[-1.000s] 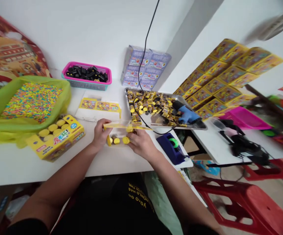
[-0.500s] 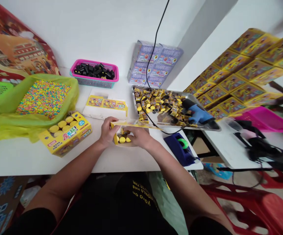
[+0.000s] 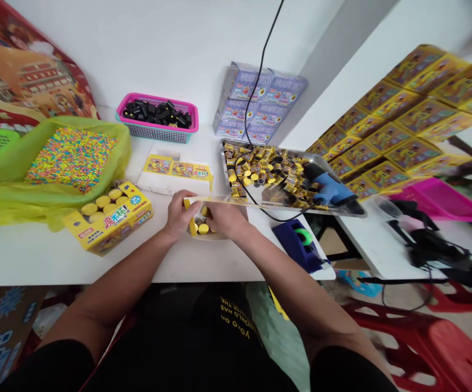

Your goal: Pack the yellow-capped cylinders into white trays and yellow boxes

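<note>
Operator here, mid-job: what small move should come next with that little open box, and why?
I'd probably set one more yellow-topped piece into the small open box between the left hand and right hand. Only a few yellow tops show in it, while the yellow box beside it holds rows of them, and the steel tray has plenty more.

A packing workshop, with stacked yellow cartons (image 3: 399, 120).
</note>
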Action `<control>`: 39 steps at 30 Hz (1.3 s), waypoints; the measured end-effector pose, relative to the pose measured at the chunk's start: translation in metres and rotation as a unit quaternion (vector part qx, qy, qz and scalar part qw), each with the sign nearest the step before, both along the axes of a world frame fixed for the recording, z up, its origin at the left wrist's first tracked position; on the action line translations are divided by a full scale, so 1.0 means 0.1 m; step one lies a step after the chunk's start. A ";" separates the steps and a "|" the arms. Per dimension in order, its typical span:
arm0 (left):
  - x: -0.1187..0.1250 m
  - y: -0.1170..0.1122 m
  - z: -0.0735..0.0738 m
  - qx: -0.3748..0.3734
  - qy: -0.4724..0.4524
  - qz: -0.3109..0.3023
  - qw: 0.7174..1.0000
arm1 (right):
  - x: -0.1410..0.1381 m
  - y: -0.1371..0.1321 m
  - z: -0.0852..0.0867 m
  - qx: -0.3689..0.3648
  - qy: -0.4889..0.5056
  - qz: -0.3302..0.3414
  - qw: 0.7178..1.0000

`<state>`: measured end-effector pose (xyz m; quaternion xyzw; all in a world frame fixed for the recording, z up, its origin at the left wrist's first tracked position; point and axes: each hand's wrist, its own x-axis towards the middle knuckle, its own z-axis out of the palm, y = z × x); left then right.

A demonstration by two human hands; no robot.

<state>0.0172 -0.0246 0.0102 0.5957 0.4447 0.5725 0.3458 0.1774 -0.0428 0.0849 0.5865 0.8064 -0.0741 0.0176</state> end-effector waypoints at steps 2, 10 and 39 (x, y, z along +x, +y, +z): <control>0.01 -0.02 0.02 0.012 -0.007 0.001 1.000 | 0.06 -0.05 -0.02 0.014 0.015 -0.004 1.000; 0.02 -0.06 0.05 0.056 0.004 -0.024 0.998 | -0.05 0.01 -0.12 -0.005 0.029 0.008 1.000; -0.02 -0.01 -0.05 0.049 -0.016 0.023 0.998 | 0.77 -0.66 0.01 0.426 0.338 0.036 0.839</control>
